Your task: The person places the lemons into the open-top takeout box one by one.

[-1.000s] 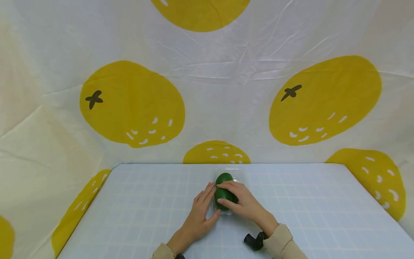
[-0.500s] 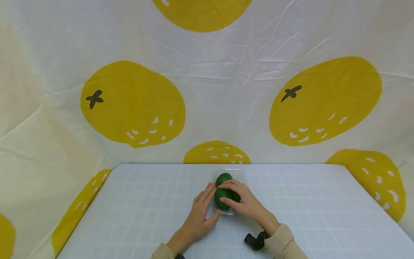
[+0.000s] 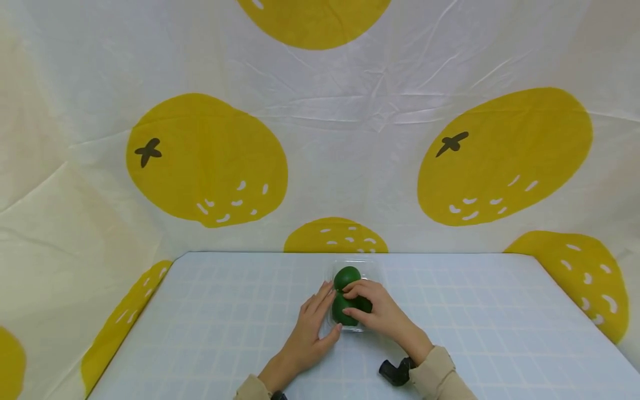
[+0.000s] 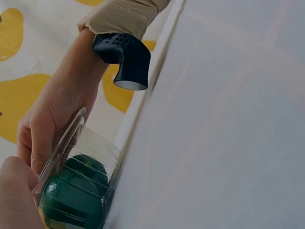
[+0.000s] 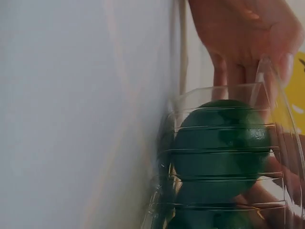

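Note:
A clear plastic box (image 3: 371,271) stands on the table, holding smooth, dark green, egg-shaped fruits. One fruit (image 3: 347,277) lies at the far left of the box and another (image 3: 342,309) nearer the front. More green shows beneath my right hand (image 3: 376,307). That hand reaches in from the right, fingers and thumb curled over the near fruit; its exact grip is partly hidden. My left hand (image 3: 313,328) rests along the box's left side with its fingers straight and thumb near the front corner. In the right wrist view, ribbed clear plastic covers a fruit (image 5: 221,143).
A pale checked cloth covers the table (image 3: 240,311). Behind it hangs a white curtain (image 3: 350,166) printed with yellow fruit. A black wrist camera (image 3: 395,371) sits by the right sleeve, low over the table.
My right fingertips have drawn back slightly to the right and closer to the thumb, uncovering more of the far fruit. The left hand and the box stay put.

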The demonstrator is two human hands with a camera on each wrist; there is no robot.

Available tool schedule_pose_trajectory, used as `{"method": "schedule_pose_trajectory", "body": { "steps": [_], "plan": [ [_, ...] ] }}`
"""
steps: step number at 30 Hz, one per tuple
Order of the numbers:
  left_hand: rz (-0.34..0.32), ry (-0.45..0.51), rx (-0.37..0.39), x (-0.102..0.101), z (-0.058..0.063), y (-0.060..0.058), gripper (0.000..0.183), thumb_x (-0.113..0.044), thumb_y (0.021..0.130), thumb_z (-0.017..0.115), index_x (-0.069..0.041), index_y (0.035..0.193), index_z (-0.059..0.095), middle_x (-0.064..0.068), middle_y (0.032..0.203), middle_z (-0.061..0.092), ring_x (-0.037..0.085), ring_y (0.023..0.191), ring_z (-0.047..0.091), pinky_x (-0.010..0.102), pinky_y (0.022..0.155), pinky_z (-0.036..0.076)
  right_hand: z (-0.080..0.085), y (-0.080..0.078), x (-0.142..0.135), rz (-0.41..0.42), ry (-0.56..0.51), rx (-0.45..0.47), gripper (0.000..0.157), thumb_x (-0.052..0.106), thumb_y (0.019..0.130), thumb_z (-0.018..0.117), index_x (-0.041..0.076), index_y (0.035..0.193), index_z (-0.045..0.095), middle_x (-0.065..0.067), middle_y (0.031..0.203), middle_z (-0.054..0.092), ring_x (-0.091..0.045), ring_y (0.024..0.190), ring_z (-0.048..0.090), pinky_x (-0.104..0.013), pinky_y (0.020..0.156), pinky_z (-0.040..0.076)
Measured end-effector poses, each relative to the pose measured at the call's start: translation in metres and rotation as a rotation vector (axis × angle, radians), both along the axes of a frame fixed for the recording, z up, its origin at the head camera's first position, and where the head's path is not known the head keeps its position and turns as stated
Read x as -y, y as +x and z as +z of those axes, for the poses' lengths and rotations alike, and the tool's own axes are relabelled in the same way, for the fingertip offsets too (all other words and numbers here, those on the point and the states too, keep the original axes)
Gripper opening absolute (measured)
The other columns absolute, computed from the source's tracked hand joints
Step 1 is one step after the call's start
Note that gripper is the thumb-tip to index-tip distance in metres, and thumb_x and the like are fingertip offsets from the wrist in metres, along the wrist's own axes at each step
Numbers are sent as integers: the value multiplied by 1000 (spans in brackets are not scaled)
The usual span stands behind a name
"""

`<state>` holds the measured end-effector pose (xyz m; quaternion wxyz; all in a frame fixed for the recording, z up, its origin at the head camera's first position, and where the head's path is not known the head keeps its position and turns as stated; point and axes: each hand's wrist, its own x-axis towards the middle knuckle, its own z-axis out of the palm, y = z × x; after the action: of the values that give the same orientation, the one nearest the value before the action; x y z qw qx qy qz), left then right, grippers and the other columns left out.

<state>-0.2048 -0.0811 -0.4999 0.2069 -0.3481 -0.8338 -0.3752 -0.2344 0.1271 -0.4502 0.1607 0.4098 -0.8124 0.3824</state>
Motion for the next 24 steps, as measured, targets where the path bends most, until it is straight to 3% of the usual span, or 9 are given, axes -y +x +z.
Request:
{"method": "schedule_pose_trajectory", "body": {
  "steps": [8, 18, 24],
  "plan": [
    [4, 0, 0, -1, 1, 1, 63, -28, 88, 57, -2, 142, 37, 12, 152, 27, 30, 140, 24, 54, 105, 26, -1, 1, -2, -8, 34, -66, 19, 17, 78, 75, 8, 95, 71, -6, 104, 67, -20, 98, 61, -45, 85, 48],
    [7, -4, 27, 0, 2, 2, 63, -28, 87, 59, -4, 142, 38, 10, 152, 27, 27, 140, 23, 52, 105, 27, -4, -1, -2, 14, -2, -124, 21, 11, 75, 77, 4, 94, 74, -11, 103, 69, -27, 97, 63, -46, 81, 51],
    [31, -12, -27, -1, 2, 0, 65, -30, 84, 61, -4, 139, 42, 10, 150, 32, 26, 138, 28, 45, 101, 29, -6, -3, -3, 15, -7, -130, 21, 11, 75, 77, 5, 95, 74, -9, 103, 69, -27, 98, 62, -45, 82, 50]
  ]
}}
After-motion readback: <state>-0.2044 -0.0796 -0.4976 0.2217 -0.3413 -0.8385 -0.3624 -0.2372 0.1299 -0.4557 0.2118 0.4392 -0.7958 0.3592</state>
